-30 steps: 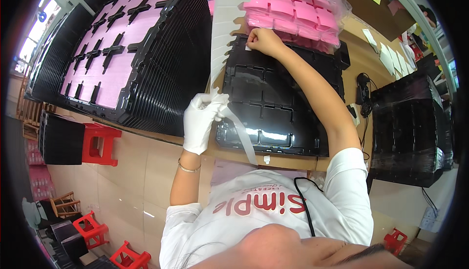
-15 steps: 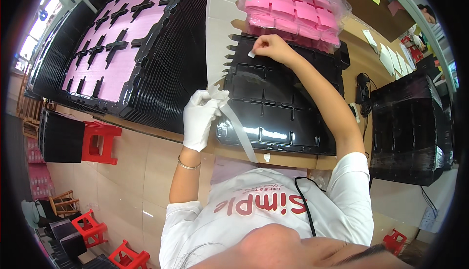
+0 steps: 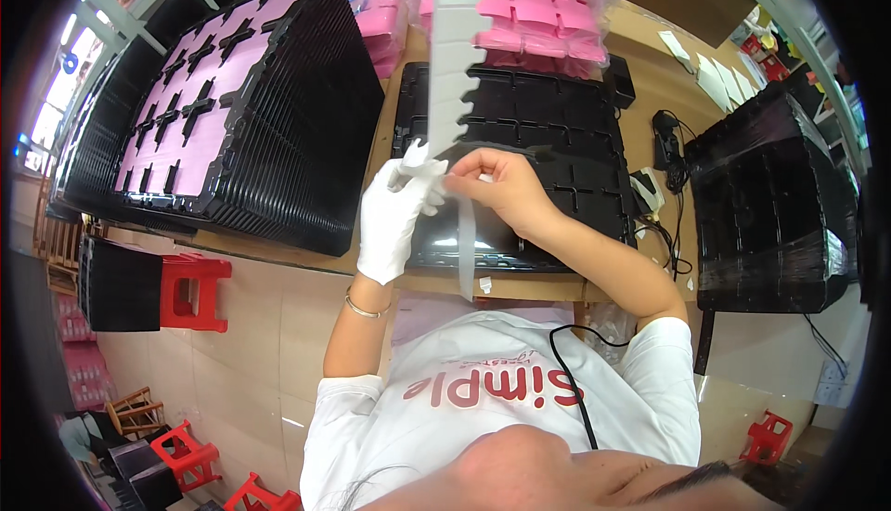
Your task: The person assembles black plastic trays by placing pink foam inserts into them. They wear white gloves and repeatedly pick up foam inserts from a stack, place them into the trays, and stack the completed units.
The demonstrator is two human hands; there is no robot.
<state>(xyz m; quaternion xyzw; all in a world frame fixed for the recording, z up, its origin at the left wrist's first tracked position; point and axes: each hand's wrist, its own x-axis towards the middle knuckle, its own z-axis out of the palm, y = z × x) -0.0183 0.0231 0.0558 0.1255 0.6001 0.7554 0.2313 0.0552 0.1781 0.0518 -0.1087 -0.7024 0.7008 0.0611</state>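
Note:
My left hand [image 3: 390,219], in a white glove, grips the lower end of a long white label sheet [image 3: 455,56] with a notched right edge. The sheet stretches away from me over the black tray, and a narrow pale strip [image 3: 467,256] dangles below my fingers. My bare right hand [image 3: 510,195] is beside the left, thumb and forefinger pinched at the sheet's lower right edge; a label between them cannot be made out. Beneath both hands lies a glossy black plastic tray [image 3: 566,168] with moulded ridges. A small white scrap [image 3: 485,284] is at the table's near edge.
A tall stack of black trays [image 3: 306,121] with pink sheets on top stands left. Wrapped pink foam pieces [image 3: 538,14] lie behind the tray. To the right are a black cable [image 3: 676,172] and wrapped black trays [image 3: 761,223]. Red stools [image 3: 195,293] stand on the floor.
My right hand has come back from the tray's far left corner, where it held a small white piece, to the sheet beside my left hand. The sheet has shifted right and rises higher in view.

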